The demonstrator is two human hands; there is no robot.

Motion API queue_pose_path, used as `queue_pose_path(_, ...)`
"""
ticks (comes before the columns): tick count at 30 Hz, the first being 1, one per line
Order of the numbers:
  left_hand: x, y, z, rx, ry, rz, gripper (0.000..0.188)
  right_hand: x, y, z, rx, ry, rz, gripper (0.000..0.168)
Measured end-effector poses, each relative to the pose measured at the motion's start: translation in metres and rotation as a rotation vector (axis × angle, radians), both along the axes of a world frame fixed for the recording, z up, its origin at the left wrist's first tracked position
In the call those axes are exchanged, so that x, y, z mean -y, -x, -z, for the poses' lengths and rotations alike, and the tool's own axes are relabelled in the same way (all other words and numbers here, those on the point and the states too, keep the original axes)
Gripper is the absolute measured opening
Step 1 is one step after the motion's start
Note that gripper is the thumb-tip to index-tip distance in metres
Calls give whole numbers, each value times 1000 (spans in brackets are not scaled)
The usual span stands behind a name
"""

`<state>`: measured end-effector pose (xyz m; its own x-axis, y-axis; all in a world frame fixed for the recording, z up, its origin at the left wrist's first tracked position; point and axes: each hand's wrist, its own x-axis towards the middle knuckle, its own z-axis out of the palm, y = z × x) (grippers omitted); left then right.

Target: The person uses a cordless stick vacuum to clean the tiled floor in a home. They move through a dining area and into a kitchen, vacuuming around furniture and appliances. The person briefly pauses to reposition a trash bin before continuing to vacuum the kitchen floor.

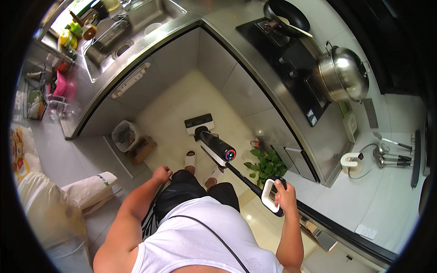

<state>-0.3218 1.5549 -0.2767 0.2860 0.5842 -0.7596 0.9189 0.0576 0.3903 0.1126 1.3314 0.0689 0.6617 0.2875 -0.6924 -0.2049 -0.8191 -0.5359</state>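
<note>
My right hand [286, 198] grips the white and black loop handle [268, 196] of a cordless floor washer. Its dark pole slopes down and forward to the black body [218, 146], where a round display glows with a red and blue ring. The floor head [199, 123], black and white, rests flat on the pale tiles ahead of my feet. My left hand [162, 174] hangs beside my left thigh with curled fingers, and no object shows in it.
On the left stand a lined trash bin [125, 136] and a cardboard box [143, 150]. A leafy green plant [266, 165] is close to the pole on the right. Steel-edged counters enclose the floor, with a sink [146, 15], a gas hob [283, 61] and a steamer pot [341, 75].
</note>
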Motion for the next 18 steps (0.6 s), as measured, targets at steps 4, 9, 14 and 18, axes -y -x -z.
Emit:
queue_pose_path(4,2,19,-6,-55,43,-78,35,-43,-7,29,-12,-80,-13,41)
queue_pose_path(9,14,38,-18,-90,-11,-145,34,-89,15,90,-76,-181,-28,43)
queue_pose_path(14,25,50,-24,-94,-21,-214,34,-130,37,142,-30,-244,-46,49)
queue_pose_path(18,33,54,-26,-91,56,-284,35,-136,20,149,24,-248,-83,49)
